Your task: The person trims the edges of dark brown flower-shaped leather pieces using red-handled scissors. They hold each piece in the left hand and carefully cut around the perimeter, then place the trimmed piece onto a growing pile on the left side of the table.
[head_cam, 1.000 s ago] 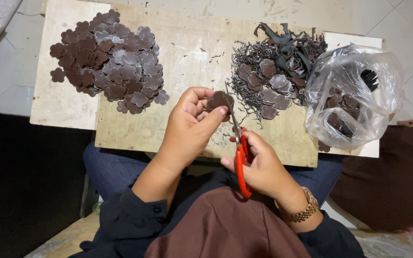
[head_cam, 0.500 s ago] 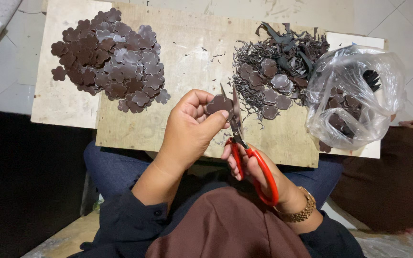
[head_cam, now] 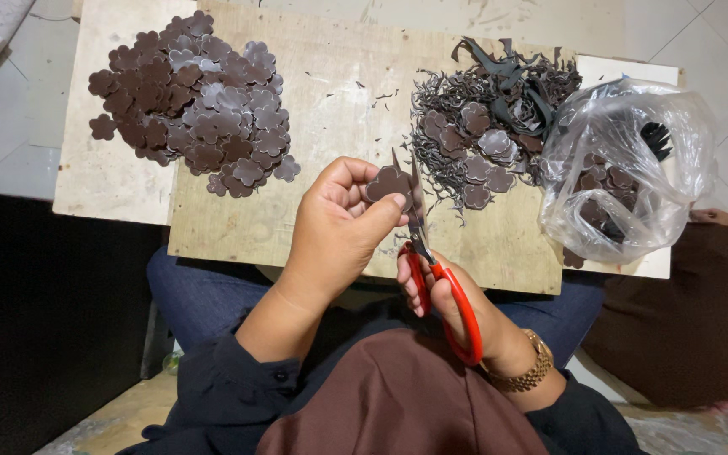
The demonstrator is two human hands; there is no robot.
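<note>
The left hand (head_cam: pixel 339 232) is pinching a dark brown flower-shaped leather piece (head_cam: pixel 388 183) between thumb and fingers. The right hand (head_cam: pixel 452 307) is gripping red-handled scissors (head_cam: pixel 431 270), blades parted around the piece's edge, above the wooden surface (head_cam: pixel 330 109).

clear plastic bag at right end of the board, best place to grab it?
Pinch the gathered, crumpled film at the top of the clear plastic bag and come from above. The bag slumps on the wooden board with dark flower-shaped pieces weighing its lower part; the loose upper film likely bunches easily, and lifting there should keep the contents inside.
</note>
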